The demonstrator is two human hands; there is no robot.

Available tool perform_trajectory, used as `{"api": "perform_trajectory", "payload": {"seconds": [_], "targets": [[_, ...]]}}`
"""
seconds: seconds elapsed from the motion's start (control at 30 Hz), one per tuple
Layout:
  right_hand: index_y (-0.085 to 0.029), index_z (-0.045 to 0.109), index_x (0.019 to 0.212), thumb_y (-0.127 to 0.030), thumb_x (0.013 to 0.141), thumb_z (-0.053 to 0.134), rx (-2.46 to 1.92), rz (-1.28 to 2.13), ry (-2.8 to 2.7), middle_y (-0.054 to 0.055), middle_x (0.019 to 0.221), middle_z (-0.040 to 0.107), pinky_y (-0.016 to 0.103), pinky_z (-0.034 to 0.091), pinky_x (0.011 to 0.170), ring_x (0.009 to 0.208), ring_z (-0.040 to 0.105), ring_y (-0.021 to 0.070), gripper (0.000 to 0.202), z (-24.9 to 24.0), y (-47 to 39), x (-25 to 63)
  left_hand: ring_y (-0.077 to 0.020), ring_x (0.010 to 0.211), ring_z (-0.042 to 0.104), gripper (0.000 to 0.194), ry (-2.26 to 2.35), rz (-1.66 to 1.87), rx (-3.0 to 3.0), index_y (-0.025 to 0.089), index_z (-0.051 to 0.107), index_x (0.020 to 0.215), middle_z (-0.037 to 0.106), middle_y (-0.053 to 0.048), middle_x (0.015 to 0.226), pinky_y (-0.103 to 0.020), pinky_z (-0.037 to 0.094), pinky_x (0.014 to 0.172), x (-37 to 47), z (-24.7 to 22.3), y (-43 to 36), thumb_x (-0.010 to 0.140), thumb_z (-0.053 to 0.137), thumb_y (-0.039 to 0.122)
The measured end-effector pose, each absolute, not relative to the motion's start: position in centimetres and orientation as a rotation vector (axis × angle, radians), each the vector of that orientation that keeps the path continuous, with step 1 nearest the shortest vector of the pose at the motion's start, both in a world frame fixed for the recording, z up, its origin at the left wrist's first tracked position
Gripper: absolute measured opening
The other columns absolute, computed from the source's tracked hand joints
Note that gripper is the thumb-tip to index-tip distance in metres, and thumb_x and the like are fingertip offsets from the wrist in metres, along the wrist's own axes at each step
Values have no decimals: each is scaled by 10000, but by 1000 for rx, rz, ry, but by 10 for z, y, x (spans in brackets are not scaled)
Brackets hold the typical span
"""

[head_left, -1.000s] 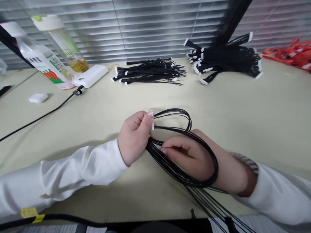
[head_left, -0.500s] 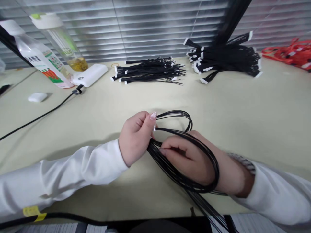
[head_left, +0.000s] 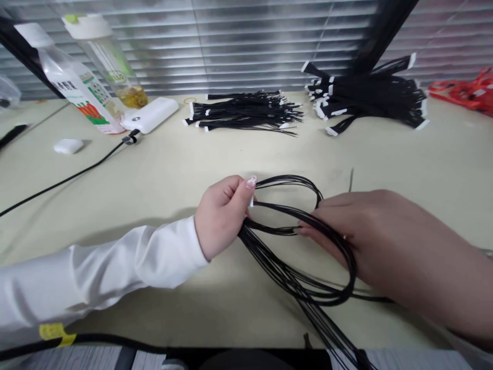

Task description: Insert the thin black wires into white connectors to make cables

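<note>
Slightly left of centre, my left hand [head_left: 225, 216] is closed on a looped bundle of thin black wires [head_left: 277, 267], thumb on top. A small white connector [head_left: 251, 201] peeks out under that thumb. Loops of the bundle spread to the right, and its loose tails hang over the table's front edge. My right hand [head_left: 358, 231] reaches in from the right, its fingertips pinching a strand group of the same wires. One loop passes in front of its fingers and partly hides them.
Short black cables [head_left: 246, 110] with white connectors lie at the back, and a larger black cable pile [head_left: 370, 97] is right of them. Red cables [head_left: 466, 92] sit far right. Two bottles [head_left: 82, 82], a white power bank [head_left: 154, 114] and a white case [head_left: 68, 146] are at left.
My right hand has moved right, away from my left hand, drawing the pinched wires out between them. My left hand keeps its hold. The view has shifted slightly.
</note>
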State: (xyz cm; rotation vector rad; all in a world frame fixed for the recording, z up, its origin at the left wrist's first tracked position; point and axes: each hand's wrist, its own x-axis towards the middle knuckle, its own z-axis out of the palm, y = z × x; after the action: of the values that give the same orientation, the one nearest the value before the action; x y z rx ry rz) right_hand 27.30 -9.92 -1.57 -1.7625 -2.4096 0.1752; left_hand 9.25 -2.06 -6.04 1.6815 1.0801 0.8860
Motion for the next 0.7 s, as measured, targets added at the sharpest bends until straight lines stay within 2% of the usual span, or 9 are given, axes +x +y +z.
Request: {"api": "perform_trajectory", "payload": {"seconds": [0.17,0.27,0.43,0.5,0.6,0.7], "targets": [[-199,530,561,-386,856,462,-1784,499,-2425,0,521,525,258,259,493,464,378,94,355,-14,-97,267,-54,421,417,400,1078,880,1660,160,490,579,474,37,453,-163,351,422,91,-61,-22,870,439,430],[-201,504,569,-385,876,416,-1777,491,-2411,-11,520,520,252,249,488,458,356,88,368,-14,-96,267,-56,419,414,397,1077,884,1659,161,489,581,470,38,453,-166,346,419,91,-61,-21,871,437,428],[-248,563,720,-357,873,391,-1912,405,-2490,4,609,570,256,264,500,483,421,104,255,-12,-97,268,-58,421,431,396,1065,879,1651,161,489,582,469,38,457,-167,351,417,92,-61,-21,872,435,426],[-229,537,649,-362,867,401,-1883,457,-2489,-12,550,521,246,239,465,445,366,88,290,-10,-98,266,-59,420,434,392,1065,875,1643,161,491,586,469,38,456,-169,353,417,92,-61,-20,872,437,425],[-196,462,569,-285,851,442,-1750,628,-2444,-50,463,395,218,218,424,420,283,64,296,-7,-99,261,-57,412,423,394,1060,876,1626,162,491,590,464,40,453,-169,340,406,92,-61,-20,869,439,436],[-188,439,561,-227,835,468,-1658,786,-2385,-68,449,351,191,232,405,412,279,51,278,-6,-101,258,-58,409,420,400,1050,887,1608,165,493,595,461,42,453,-169,325,393,92,-63,-20,865,439,456]]}}
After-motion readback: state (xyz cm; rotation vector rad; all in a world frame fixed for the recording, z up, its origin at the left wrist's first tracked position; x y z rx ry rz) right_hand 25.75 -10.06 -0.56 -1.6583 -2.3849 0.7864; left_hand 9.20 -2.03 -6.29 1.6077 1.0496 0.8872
